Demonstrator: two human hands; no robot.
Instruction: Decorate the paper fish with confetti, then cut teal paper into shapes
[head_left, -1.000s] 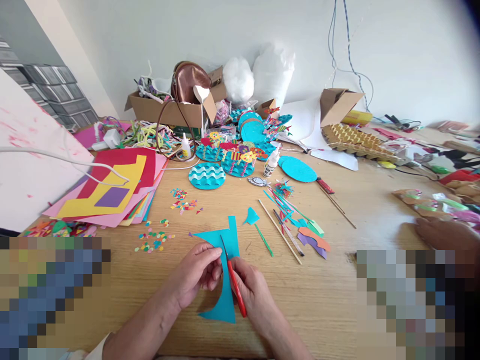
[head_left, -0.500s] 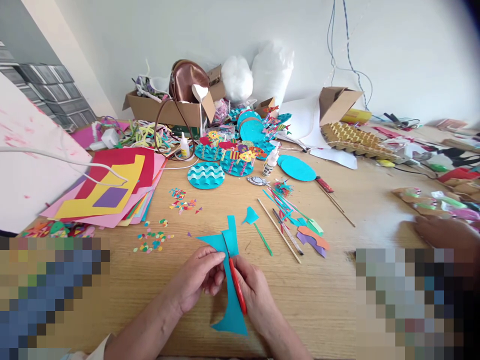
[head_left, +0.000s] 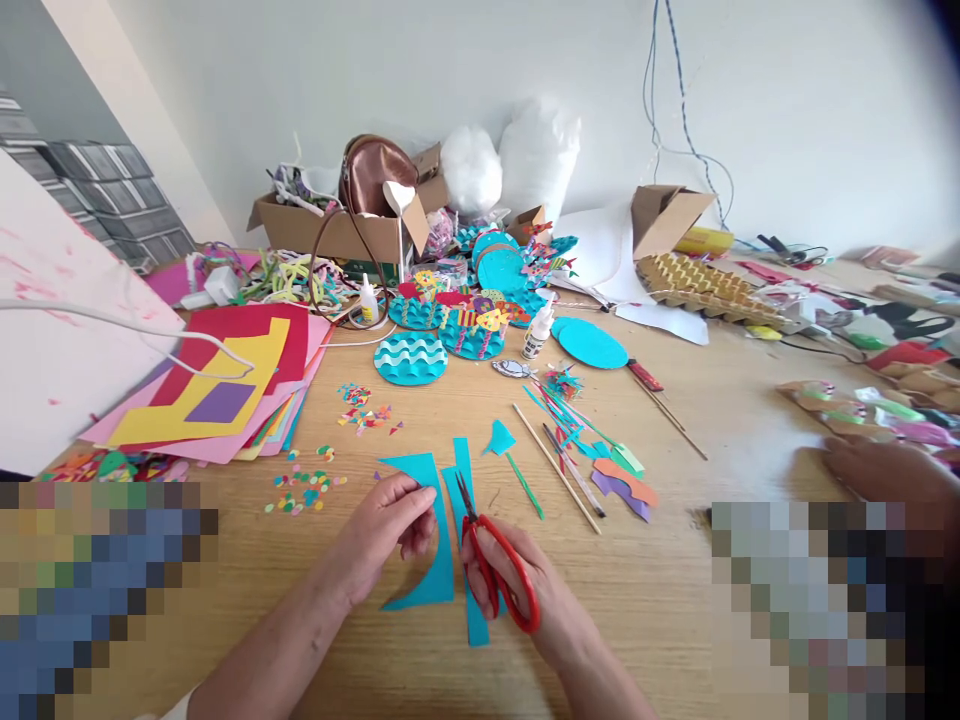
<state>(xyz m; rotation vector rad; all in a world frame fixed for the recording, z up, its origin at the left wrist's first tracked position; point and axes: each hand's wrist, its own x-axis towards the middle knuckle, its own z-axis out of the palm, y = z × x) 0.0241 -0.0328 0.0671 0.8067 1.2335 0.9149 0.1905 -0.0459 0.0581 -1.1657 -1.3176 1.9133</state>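
Observation:
My left hand [head_left: 394, 525] pinches a curved blue paper piece [head_left: 441, 545], its pointed ends reaching left above and below my fingers. My right hand [head_left: 517, 575] is closed around red-handled scissors [head_left: 514, 592], whose dark blades point up and away, nearly together. Beneath the scissors lie narrow blue strips [head_left: 478, 625], partly hidden by the blades and my right hand. Just beyond them is a small blue scrap [head_left: 501, 437] beside a green strip [head_left: 526, 487].
Coloured paper sheets [head_left: 225, 390] are stacked at the left. Confetti dots [head_left: 306, 485], a wooden stick [head_left: 555, 465], a glue bottle [head_left: 537, 332] and blue discs [head_left: 592, 343] lie on the table [head_left: 300, 620]. Another person's hand [head_left: 885, 470] rests at the right.
The blue paper has come apart: my left hand has the curved piece, with strips beside it. The scissors have left the paper's cut and turned, showing both red handles.

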